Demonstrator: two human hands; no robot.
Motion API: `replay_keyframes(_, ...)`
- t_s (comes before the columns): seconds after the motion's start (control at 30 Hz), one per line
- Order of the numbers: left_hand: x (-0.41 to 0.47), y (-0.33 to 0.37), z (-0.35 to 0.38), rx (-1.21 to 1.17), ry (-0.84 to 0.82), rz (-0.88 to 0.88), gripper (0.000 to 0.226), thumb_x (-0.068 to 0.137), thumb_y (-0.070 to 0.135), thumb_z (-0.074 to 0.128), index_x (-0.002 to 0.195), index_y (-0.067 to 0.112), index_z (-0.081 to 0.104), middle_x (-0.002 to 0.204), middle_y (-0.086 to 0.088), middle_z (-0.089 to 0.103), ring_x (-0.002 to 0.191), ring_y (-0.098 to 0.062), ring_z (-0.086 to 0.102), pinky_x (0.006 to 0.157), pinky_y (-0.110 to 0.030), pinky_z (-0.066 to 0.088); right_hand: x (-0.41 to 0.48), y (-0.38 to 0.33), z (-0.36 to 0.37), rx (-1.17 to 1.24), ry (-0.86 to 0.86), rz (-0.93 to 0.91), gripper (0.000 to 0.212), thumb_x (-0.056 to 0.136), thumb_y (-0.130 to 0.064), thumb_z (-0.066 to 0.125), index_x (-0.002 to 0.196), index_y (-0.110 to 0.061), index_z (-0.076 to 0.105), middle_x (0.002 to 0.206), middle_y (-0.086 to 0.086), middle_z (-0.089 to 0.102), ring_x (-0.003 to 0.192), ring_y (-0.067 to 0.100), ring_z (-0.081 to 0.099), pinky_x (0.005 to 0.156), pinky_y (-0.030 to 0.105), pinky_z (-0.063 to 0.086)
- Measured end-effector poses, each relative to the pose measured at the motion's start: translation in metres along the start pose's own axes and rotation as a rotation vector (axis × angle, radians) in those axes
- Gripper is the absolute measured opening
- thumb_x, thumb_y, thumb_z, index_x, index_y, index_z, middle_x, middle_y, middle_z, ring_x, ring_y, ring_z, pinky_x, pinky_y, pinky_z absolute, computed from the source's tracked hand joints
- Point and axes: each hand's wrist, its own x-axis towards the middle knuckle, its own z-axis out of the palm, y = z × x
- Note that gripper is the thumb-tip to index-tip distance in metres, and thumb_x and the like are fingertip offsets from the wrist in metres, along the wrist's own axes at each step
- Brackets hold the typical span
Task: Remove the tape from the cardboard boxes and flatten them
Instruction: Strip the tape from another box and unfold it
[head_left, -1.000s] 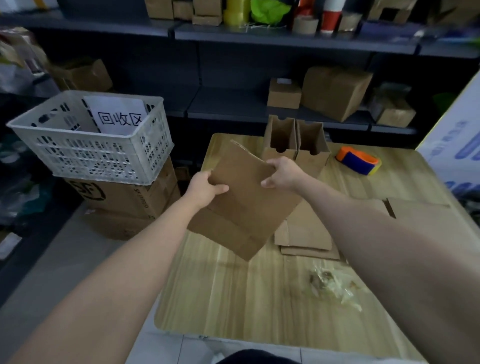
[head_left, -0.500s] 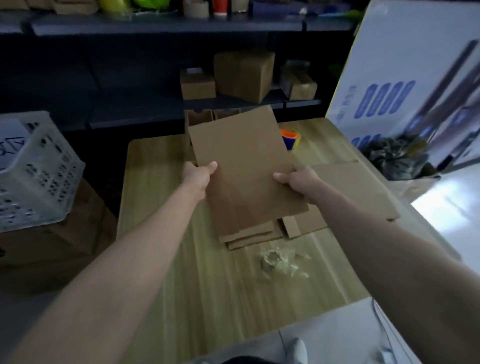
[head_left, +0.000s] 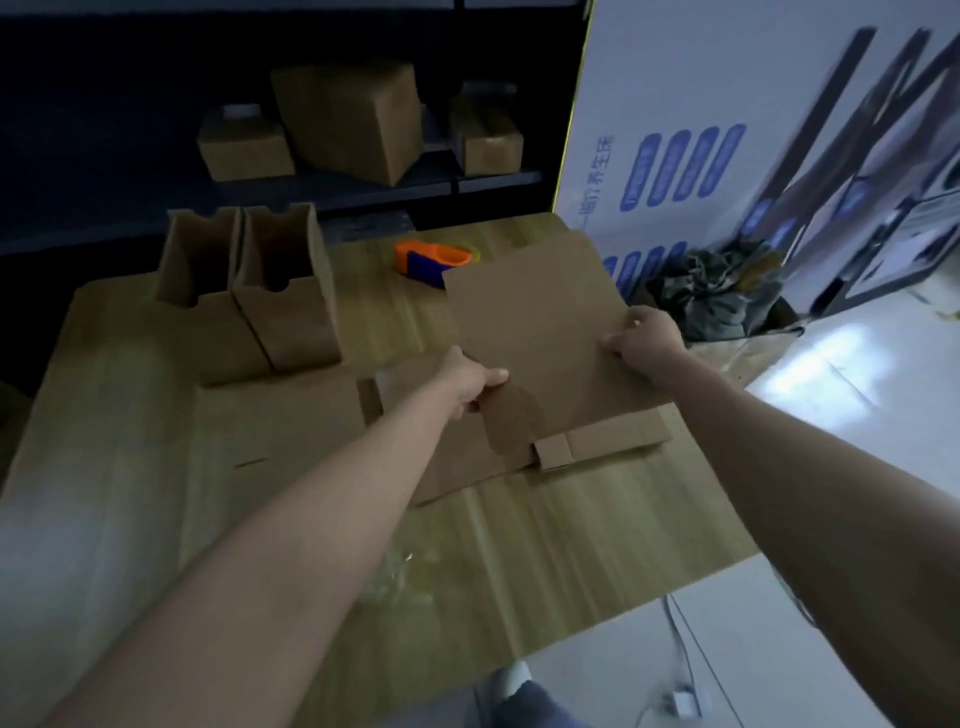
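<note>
Head view. The left hand (head_left: 470, 382) pinched the near-left edge of the flattened cardboard box (head_left: 540, 322), thumb on top, the other fingers hidden beneath. The right hand (head_left: 649, 338) gripped the right edge of the same box, thumb on the upper face and fingers curled under. Both forearms were extended over the table (head_left: 545, 545).

The flattened cardboard box was held over the right-centre of the table, broad face upward. Its long axis ran away from the person, the far end leaning slightly left and pointing toward the tape dispenser (head_left: 434, 260), whose right part it partly covered. Its near edge lay over the stack of flat cardboard (head_left: 613, 441) on the table; contact between the two could not be determined.

Two upright open boxes (head_left: 249, 296) stood touching side by side at the far-left of the table, openings up. A flat cardboard sheet (head_left: 280, 415) lay just in front of them. A crumpled clear tape wad (head_left: 400, 571) rested on the table near the person, beside the left forearm.

Behind the table, closed cardboard boxes (head_left: 353, 119) sat on a dark shelf. A white printed board (head_left: 727, 130) stood to the right, with a dark bundle (head_left: 727, 296) at its foot.
</note>
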Motion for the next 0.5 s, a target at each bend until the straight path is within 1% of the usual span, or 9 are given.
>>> replay_keyframes(0.07,0.012,-0.002,0.032,0.048,0.002,-0.013,0.051,0.083,0.008,0.070,0.126,0.007,0.041,0.127,-0.010,0.054,0.108,-0.027,0.055,0.080,-0.038,0.048,0.021,0.022,-0.014,-0.058,-0.010,0.016,0.052,0.088,-0.025,0.068,0.133,-0.006,0.049,0.128,0.013,0.056,0.113,0.031,0.055,0.093,0.039,0.046)
replay_keyframes(0.13,0.025,-0.009,0.056,0.123,0.033,-0.015,0.057,0.084,0.011,0.070,0.131,0.004,0.039,0.131,-0.011,0.051,0.117,-0.028,0.052,0.087,-0.036,0.045,0.039,0.041,-0.020,-0.076,-0.038,0.037,0.057,0.088,-0.024,0.068,0.137,-0.007,0.046,0.132,0.013,0.054,0.117,0.031,0.053,0.097,0.040,0.045)
replay_keyframes(0.17,0.030,-0.012,0.065,0.162,0.056,-0.014,0.057,0.084,0.012,0.070,0.131,0.003,0.040,0.131,-0.010,0.050,0.119,-0.028,0.050,0.089,-0.034,0.043,0.047,0.050,-0.021,-0.092,-0.050,0.041,0.058,0.088,-0.024,0.068,0.139,-0.007,0.045,0.134,0.012,0.053,0.119,0.031,0.052,0.096,0.039,0.044)
replay_keyframes(0.2,0.036,-0.016,0.073,0.196,0.074,-0.014,0.055,0.083,0.013,0.071,0.129,0.002,0.042,0.131,-0.010,0.051,0.120,-0.027,0.050,0.087,-0.031,0.042,0.055,0.058,-0.020,-0.115,-0.061,0.044,0.059,0.088,-0.024,0.068,0.139,-0.008,0.044,0.134,0.012,0.052,0.120,0.031,0.051,0.094,0.038,0.043)
replay_keyframes(0.23,0.042,-0.019,0.078,0.228,0.083,-0.017,0.052,0.082,0.014,0.072,0.125,0.002,0.045,0.129,-0.011,0.052,0.118,-0.028,0.051,0.083,-0.029,0.042,0.062,0.067,-0.019,-0.139,-0.073,0.049,0.057,0.088,-0.024,0.067,0.138,-0.008,0.045,0.134,0.013,0.052,0.119,0.032,0.051,0.092,0.036,0.043)
replay_keyframes(0.3,0.053,-0.026,0.087,0.282,0.096,-0.041,0.046,0.080,0.014,0.075,0.116,0.003,0.049,0.125,-0.012,0.056,0.113,-0.029,0.055,0.079,-0.031,0.047,0.076,0.082,-0.012,-0.175,-0.100,0.072,0.053,0.089,-0.026,0.066,0.135,-0.008,0.047,0.129,0.013,0.054,0.115,0.032,0.053,0.089,0.037,0.044)
replay_keyframes(0.37,0.063,-0.032,0.093,0.343,0.118,-0.063,0.041,0.077,0.016,0.077,0.107,0.004,0.052,0.119,-0.014,0.060,0.108,-0.030,0.058,0.083,-0.038,0.053,0.088,0.093,-0.004,-0.209,-0.124,0.101,0.051,0.088,-0.030,0.066,0.131,-0.010,0.050,0.123,0.013,0.057,0.111,0.031,0.055,0.087,0.038,0.046)
replay_keyframes(0.4,0.069,-0.036,0.096,0.396,0.141,-0.071,0.041,0.076,0.019,0.078,0.105,0.004,0.054,0.117,-0.013,0.061,0.106,-0.030,0.059,0.086,-0.040,0.054,0.094,0.097,0.001,-0.226,-0.137,0.104,0.050,0.088,-0.031,0.066,0.130,-0.009,0.050,0.121,0.013,0.057,0.109,0.031,0.055,0.086,0.038,0.047)
replay_keyframes(0.5,0.082,-0.040,0.101,0.550,0.197,-0.077,0.042,0.073,0.027,0.081,0.099,0.007,0.055,0.111,-0.012,0.062,0.102,-0.030,0.060,0.086,-0.040,0.054,0.106,0.108,0.014,-0.278,-0.190,0.122,0.048,0.088,-0.034,0.064,0.127,-0.011,0.049,0.121,0.013,0.057,0.109,0.031,0.055,0.084,0.037,0.048)
